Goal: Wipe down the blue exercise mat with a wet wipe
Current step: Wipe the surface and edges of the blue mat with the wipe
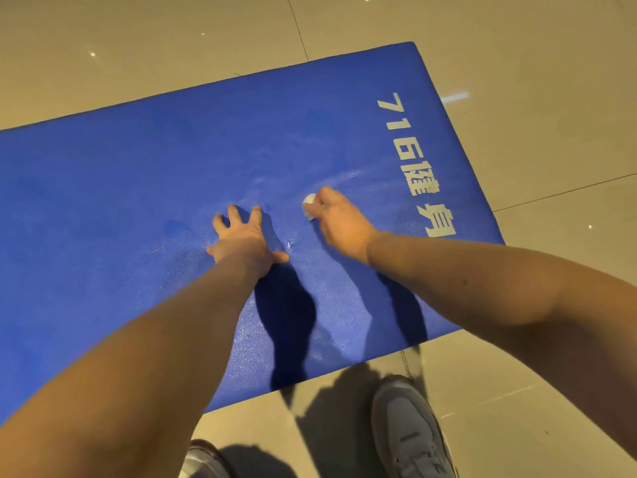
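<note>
Two bare hands are down on the blue mat (138,167). The mat lies flat on the tan tile floor (172,46). Its long way runs from the left side across to the right and a bit away from the person. Its short end is on the right, where white writing (410,157) runs along that end. The left hand (246,236) lies flat on the mat with its fingers spread apart. The right hand (339,224) is just beside it, nearer the writing. Its fingers are curled tight round a small white wipe (309,201), which is balled up and touching the mat. The mat looks wet and shiny round the hands. Two grey shoes (410,432) stand on the floor by the mat's near edge.
</note>
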Motion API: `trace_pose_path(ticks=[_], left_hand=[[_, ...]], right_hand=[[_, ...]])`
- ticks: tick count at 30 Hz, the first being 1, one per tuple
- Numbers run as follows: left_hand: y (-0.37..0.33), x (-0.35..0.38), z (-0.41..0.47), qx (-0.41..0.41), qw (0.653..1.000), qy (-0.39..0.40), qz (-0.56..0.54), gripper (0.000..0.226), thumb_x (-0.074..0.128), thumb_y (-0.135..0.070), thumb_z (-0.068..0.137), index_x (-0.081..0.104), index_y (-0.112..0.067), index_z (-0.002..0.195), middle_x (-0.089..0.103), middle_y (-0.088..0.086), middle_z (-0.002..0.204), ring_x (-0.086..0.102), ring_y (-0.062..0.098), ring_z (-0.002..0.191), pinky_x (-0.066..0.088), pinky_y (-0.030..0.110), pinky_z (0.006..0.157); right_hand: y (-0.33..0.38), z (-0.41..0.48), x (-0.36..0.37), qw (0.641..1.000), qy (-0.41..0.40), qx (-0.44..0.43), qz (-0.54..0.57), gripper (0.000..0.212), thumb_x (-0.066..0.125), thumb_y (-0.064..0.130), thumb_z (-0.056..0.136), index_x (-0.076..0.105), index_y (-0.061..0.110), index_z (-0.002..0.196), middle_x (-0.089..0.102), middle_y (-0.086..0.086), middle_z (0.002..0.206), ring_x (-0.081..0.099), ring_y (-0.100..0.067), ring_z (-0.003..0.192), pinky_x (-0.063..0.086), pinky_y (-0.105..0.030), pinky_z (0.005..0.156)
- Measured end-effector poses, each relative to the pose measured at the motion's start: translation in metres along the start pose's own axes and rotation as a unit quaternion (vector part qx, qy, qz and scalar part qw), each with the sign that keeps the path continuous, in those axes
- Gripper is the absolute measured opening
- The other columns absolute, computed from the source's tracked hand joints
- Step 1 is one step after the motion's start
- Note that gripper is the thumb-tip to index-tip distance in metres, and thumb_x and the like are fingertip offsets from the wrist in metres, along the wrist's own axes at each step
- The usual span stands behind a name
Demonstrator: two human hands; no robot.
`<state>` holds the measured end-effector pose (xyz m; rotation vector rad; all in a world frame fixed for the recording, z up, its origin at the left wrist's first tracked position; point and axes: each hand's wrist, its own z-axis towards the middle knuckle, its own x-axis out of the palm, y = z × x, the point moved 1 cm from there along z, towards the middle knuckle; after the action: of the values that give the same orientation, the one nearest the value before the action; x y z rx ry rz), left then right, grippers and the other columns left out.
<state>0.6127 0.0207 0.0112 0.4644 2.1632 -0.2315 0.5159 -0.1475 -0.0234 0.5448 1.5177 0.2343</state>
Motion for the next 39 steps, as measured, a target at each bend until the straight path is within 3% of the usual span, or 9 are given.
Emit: trace_pose_path(ticks=[2,5,9,15,20,25,29,33,39], left_hand=[[-0.001,-0.001,0.001,0.001,1.0,0.002,-0.005,0.111,0.081,-0.068,0.068,0.014,-0.038,0.153,0.006,0.002,0.154,0.007,0.035,0.144,0.046,0.063,0.098],[-0.002,-0.001,0.003,-0.001,1.0,0.011,-0.01,0.109,0.083,-0.066,0.066,0.019,-0.038,0.149,0.009,0.003,0.152,0.009,0.036,0.143,0.046,0.064,0.098],[-0.002,0.0,0.004,-0.003,1.0,0.0,-0.015,0.108,0.083,-0.067,0.064,0.021,-0.038,0.148,0.011,0.003,0.15,0.011,0.035,0.142,0.046,0.064,0.098],[0.001,0.005,0.005,0.005,1.0,-0.024,-0.016,0.108,0.082,-0.069,0.064,0.022,-0.037,0.148,0.011,0.003,0.152,0.011,0.036,0.143,0.048,0.063,0.097],[0.003,0.004,0.003,0.007,1.0,-0.014,-0.022,0.11,0.083,-0.067,0.065,0.02,-0.038,0.15,0.007,0.003,0.156,0.007,0.035,0.146,0.045,0.063,0.101],[0.0,-0.001,0.001,0.0,1.0,0.002,-0.026,0.11,0.084,-0.065,0.066,0.019,-0.038,0.151,0.007,0.003,0.156,0.006,0.036,0.146,0.043,0.065,0.103],[-0.003,-0.003,0.002,0.002,1.0,0.007,-0.025,0.107,0.083,-0.064,0.067,0.02,-0.037,0.149,0.006,0.005,0.156,0.005,0.037,0.146,0.042,0.066,0.103],[-0.004,-0.002,0.001,0.0,1.0,0.004,-0.022,0.103,0.083,-0.064,0.068,0.023,-0.036,0.147,0.009,0.006,0.153,0.007,0.037,0.145,0.043,0.066,0.102],[0.001,0.002,0.001,0.009,1.0,-0.004,-0.009,0.109,0.078,-0.07,0.069,0.016,-0.037,0.152,0.005,0.003,0.155,0.003,0.037,0.146,0.045,0.063,0.101]], right_hand=[[-0.036,0.005,-0.018,0.995,-0.041,0.086,-0.035,0.025,0.047,0.005,0.093,0.062,0.008,0.113,0.04,-0.001,0.102,0.036,-0.02,0.087,0.038,-0.034,0.078],[-0.077,0.007,-0.033,0.965,-0.101,0.243,-0.019,0.027,0.047,0.0,0.092,0.059,0.001,0.117,0.039,-0.005,0.109,0.029,-0.018,0.092,0.032,-0.025,0.07],[-0.048,0.014,-0.019,0.947,-0.128,0.294,0.02,0.03,0.049,-0.001,0.089,0.056,0.0,0.118,0.049,-0.014,0.125,0.032,-0.019,0.095,0.029,-0.032,0.081],[0.036,0.021,0.016,0.992,-0.011,0.115,0.056,0.03,0.049,-0.002,0.092,0.057,-0.001,0.121,0.049,-0.012,0.123,0.032,-0.021,0.092,0.035,-0.034,0.083],[0.025,0.027,0.006,0.999,0.041,-0.011,0.015,0.031,0.046,-0.003,0.094,0.059,-0.002,0.122,0.049,-0.016,0.12,0.034,-0.022,0.093,0.028,-0.018,0.072],[-0.061,0.041,-0.037,0.978,-0.039,0.178,-0.105,0.031,0.046,0.001,0.093,0.06,0.003,0.12,0.051,-0.015,0.119,0.05,-0.036,0.104,0.023,-0.012,0.069],[-0.05,0.049,-0.048,0.943,-0.047,0.327,-0.045,0.017,0.041,0.013,0.094,0.056,0.019,0.1,0.045,-0.006,0.081,0.044,-0.022,0.083,0.029,-0.028,0.069],[-0.013,0.057,-0.024,0.955,-0.1,0.276,-0.031,0.022,0.045,0.007,0.091,0.059,0.009,0.107,0.05,-0.016,0.105,0.049,-0.03,0.098,0.031,-0.03,0.079],[0.027,0.067,0.004,0.999,0.018,0.035,-0.038,0.032,0.051,-0.001,0.091,0.055,-0.001,0.123,0.047,-0.02,0.123,0.045,-0.034,0.112,0.037,-0.038,0.09]])
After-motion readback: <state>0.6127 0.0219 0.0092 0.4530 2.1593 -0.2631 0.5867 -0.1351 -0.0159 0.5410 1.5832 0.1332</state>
